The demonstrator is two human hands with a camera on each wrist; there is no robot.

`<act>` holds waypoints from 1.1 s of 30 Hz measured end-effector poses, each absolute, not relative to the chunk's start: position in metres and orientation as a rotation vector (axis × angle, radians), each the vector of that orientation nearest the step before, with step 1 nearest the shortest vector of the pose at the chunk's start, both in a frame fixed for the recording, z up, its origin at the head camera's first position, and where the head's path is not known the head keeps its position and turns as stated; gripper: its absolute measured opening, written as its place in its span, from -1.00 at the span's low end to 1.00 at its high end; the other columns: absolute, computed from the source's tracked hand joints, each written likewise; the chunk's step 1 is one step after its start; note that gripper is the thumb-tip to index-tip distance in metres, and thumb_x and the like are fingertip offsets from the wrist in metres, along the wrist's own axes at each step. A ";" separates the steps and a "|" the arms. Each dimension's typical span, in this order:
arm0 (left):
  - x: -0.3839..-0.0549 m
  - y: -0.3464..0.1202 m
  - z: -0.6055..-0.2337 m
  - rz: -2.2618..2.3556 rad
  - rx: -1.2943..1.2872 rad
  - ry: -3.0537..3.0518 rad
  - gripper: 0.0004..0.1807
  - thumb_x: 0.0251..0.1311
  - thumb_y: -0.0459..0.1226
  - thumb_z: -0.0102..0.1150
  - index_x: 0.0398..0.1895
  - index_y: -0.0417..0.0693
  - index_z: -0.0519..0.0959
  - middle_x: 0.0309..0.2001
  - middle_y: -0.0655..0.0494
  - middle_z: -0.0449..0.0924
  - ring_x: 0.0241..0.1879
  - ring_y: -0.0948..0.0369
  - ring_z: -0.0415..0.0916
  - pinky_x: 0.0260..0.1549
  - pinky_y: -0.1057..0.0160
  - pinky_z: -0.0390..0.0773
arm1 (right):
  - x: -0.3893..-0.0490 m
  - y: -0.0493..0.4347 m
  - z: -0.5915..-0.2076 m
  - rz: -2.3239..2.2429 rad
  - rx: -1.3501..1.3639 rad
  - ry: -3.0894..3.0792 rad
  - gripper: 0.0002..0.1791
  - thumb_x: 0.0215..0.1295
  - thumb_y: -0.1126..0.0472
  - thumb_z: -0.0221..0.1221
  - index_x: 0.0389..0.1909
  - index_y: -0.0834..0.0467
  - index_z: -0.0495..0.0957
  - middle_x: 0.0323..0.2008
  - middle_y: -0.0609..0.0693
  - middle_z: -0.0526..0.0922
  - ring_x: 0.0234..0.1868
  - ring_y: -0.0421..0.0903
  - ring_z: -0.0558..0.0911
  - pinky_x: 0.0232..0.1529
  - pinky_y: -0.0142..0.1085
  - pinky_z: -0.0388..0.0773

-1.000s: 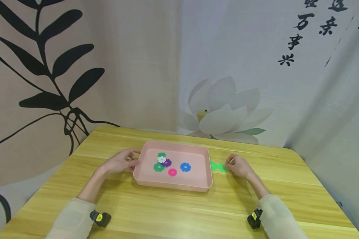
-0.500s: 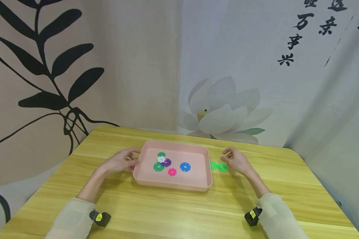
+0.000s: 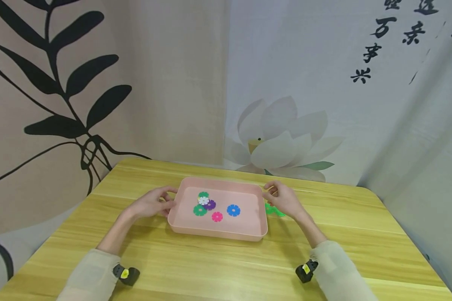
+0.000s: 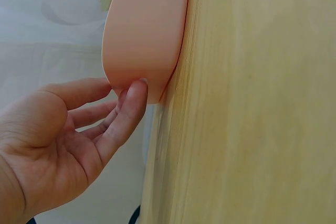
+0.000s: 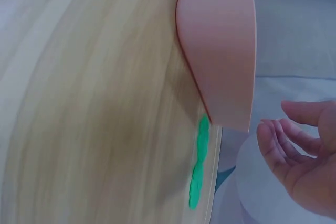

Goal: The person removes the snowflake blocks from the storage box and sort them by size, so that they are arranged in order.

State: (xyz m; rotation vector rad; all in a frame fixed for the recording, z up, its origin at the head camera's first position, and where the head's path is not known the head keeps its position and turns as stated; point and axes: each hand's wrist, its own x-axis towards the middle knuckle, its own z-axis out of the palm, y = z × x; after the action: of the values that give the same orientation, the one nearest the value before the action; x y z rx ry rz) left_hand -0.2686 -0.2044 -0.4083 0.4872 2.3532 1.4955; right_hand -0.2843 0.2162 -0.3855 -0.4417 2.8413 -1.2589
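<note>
A shallow pink tray (image 3: 245, 228) stands on the table, with several notched plastic building discs lying inside. Fingertips of my left hand (image 3: 148, 203) touch the outside of its left end; in the left wrist view that hand (image 4: 68, 145) has its thumb at the rim and a finger against the end wall. My right hand (image 3: 284, 200) hovers beside the tray's right rim, fingers loosely bent; the right wrist view shows this hand (image 5: 310, 156) with nothing between thumb and fingers. Beneath it, two joined bright green discs (image 5: 198, 161) lie by the tray's end, partly hidden in the head view.
Inside the tray, a blue disc (image 3: 233, 210) and a pink disc (image 3: 217, 217) lie singly. White (image 3: 203, 201), purple (image 3: 211, 205) and green discs (image 3: 199, 210) cluster on the left. A printed curtain (image 3: 181, 83) hangs behind the wooden table (image 3: 211, 267).
My right hand has let go of the joined green discs, lifted off them and moved left to the tray's right rim. My left hand and the tray have stayed put.
</note>
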 end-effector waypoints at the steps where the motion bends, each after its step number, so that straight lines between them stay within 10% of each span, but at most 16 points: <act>1: -0.268 -0.204 -0.408 1.493 0.487 2.356 -0.45 0.47 -0.43 0.04 0.40 -0.52 0.18 -0.15 -0.21 0.44 -0.25 -0.02 0.65 -0.17 0.03 0.73 | -0.284 0.213 -0.385 -1.257 -0.447 2.845 -0.69 0.43 0.26 0.22 0.07 0.36 0.50 -0.26 0.13 0.65 -0.33 0.16 0.70 -0.28 -0.05 0.71; 15: -0.268 -0.203 -0.408 1.496 0.495 2.351 -0.44 0.46 -0.44 0.04 0.41 -0.54 0.16 -0.17 -0.21 0.43 -0.28 0.02 0.65 -0.19 0.04 0.74 | -0.285 0.165 -0.396 -1.216 -0.472 2.817 -0.76 0.36 0.30 0.29 -0.02 0.29 0.55 -0.35 0.02 0.59 -0.42 -0.11 0.59 -0.40 -0.36 0.60; 33: -0.268 -0.203 -0.408 1.481 0.490 2.369 -0.43 0.47 -0.41 0.05 0.41 -0.53 0.16 -0.14 -0.21 0.44 -0.27 0.05 0.65 -0.18 0.05 0.73 | -0.287 0.138 -0.413 -1.005 -0.609 2.769 -0.68 0.23 0.34 0.39 -0.03 0.35 0.58 -0.36 0.03 0.63 -0.31 -0.10 0.54 -0.13 -0.25 0.62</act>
State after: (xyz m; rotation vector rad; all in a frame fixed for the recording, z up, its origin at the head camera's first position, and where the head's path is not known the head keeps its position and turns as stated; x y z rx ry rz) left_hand -0.2678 -0.2035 -0.4078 0.4905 2.3688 1.4809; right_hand -0.2869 0.1381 -0.4127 -0.6088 2.7691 -1.0049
